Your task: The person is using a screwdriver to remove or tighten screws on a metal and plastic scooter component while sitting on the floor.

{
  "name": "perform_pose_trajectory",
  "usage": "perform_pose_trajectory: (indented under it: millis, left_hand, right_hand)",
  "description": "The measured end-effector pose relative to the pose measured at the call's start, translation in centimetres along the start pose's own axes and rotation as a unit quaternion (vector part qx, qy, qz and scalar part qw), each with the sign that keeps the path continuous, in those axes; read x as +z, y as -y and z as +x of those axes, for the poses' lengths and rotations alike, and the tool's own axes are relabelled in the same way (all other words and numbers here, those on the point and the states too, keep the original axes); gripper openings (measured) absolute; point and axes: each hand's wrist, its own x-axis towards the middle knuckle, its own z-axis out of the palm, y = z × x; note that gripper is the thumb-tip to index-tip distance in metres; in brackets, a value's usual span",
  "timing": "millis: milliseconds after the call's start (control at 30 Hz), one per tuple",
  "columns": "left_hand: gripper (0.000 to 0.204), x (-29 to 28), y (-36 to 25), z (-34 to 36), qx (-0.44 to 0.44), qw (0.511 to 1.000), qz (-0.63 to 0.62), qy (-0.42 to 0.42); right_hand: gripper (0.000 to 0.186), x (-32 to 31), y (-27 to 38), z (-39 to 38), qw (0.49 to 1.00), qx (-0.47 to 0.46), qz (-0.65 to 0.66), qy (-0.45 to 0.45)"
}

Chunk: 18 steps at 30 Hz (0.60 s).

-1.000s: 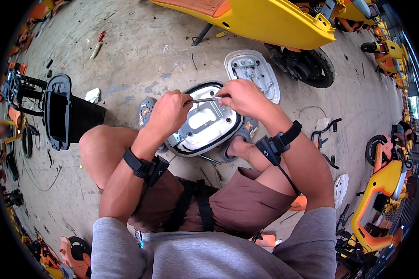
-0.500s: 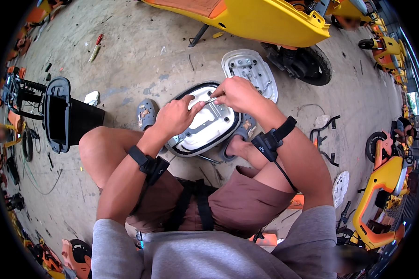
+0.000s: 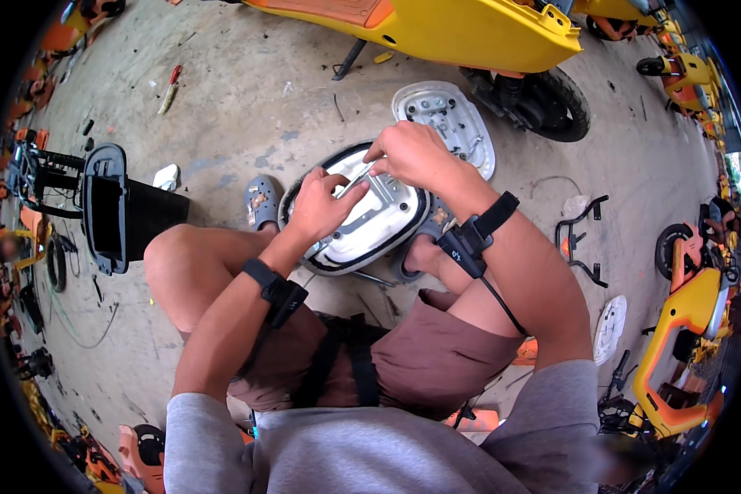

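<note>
A white oval panel (image 3: 391,216) with a black rim seal lies between my grey clogs. Above it, my right hand (image 3: 410,156) pinches a slim silver metal rod (image 3: 353,184) near its upper right end. My left hand (image 3: 325,204) is at the rod’s lower left, fingers closed around it over the panel, partly hiding the contact. A second white panel (image 3: 472,144), dotted with black fittings and bolts, lies just behind at the right.
A yellow scooter body (image 3: 469,33) with a wheel stands ahead. A black bin (image 3: 152,221) is at the left, a red-handled tool (image 3: 172,84) farther up. A black bent frame (image 3: 570,239), more scooters (image 3: 667,387) and a co-worker (image 3: 720,218) are at the right.
The rod was nearly level and now slants more steeply, rising to the right. My right hand has moved up and left; my left hand has shifted its grip lower on the rod.
</note>
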Motion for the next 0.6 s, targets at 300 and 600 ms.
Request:
perform_pose_trajectory:
  millis: [300, 600]
  left_hand:
    - [0.06, -0.6, -0.6, 2.0, -0.157, 0.931, -0.258, 0.203]
    - [0.053, -0.2, 1.3, 0.8, -0.122, 0.955, -0.22, 0.156]
  right_hand:
    - [0.035, 0.2, -1.2, -0.1, 0.999, 0.015, 0.032, -0.028]
    - [0.045, 0.3, -1.2, -0.2, 0.998, 0.005, 0.067, 0.007]
